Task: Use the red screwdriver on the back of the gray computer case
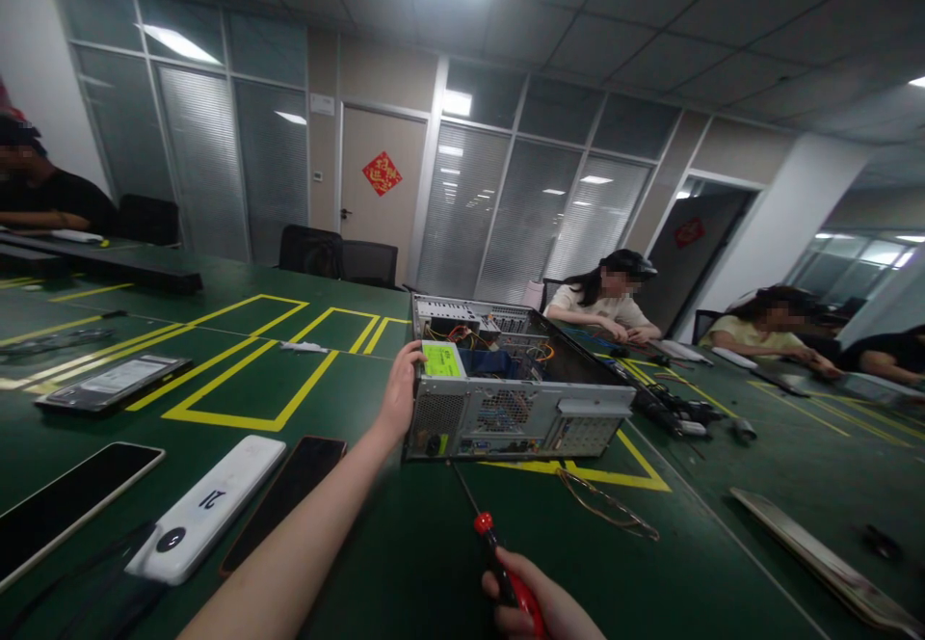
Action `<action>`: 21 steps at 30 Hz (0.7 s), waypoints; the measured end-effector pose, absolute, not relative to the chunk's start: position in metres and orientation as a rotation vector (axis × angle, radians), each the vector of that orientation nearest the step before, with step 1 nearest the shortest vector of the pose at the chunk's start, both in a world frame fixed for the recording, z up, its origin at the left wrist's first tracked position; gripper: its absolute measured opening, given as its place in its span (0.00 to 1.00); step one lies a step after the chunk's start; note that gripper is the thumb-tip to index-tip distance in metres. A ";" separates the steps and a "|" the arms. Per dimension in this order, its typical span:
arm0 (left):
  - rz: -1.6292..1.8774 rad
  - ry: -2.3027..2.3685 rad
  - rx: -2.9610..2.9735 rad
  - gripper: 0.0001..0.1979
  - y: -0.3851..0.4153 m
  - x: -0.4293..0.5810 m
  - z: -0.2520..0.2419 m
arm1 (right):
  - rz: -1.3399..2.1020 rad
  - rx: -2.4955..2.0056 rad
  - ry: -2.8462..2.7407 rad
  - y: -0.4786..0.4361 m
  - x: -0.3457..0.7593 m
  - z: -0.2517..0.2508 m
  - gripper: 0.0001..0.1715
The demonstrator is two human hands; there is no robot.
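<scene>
An opened desktop computer case (pixel 506 418) lies on the green table, its back panel toward me and its wiring and inner parts exposed. My left hand (pixel 399 397) grips the left edge of the case, fingers over the top rim, beside the power supply with its yellow-green label (pixel 442 360). In my right hand (pixel 539 597) is a red and black screwdriver (pixel 484 524), held by its handle. Its shaft points away from me, the tip close to the lower left of the back panel; whether it touches a screw cannot be made out.
Left of the case lie a hard drive (pixel 112 385), a white power bank (pixel 209 505) and two dark phones. Glasses (pixel 607 503) rest in front on the right. Beyond them are a pile of black parts (pixel 675 409) and a metal strip (pixel 816 553). Several people sit around the table.
</scene>
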State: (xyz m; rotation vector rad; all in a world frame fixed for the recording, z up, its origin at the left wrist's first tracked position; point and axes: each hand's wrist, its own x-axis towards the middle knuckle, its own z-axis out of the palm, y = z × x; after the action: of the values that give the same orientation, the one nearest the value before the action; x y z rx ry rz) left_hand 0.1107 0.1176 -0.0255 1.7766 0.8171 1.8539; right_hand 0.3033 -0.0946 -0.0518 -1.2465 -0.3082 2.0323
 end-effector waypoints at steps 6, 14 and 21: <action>1.831 0.832 1.779 0.22 0.116 0.110 -0.024 | 1.949 -1.334 -0.292 -0.095 0.298 -0.052 0.22; 1.838 0.834 1.763 0.22 0.117 0.111 -0.025 | 1.982 -1.196 -0.214 -0.093 0.294 -0.049 0.23; 1.875 0.811 1.775 0.22 0.119 0.111 -0.027 | 1.979 -1.254 -0.273 -0.097 0.298 -0.042 0.24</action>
State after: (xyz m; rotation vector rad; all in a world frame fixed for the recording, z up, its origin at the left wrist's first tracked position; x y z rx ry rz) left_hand 0.1113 0.1193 -0.0268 1.7749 0.8106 1.8754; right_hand 0.2979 -0.0970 -0.0421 -1.2545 -0.2733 1.9791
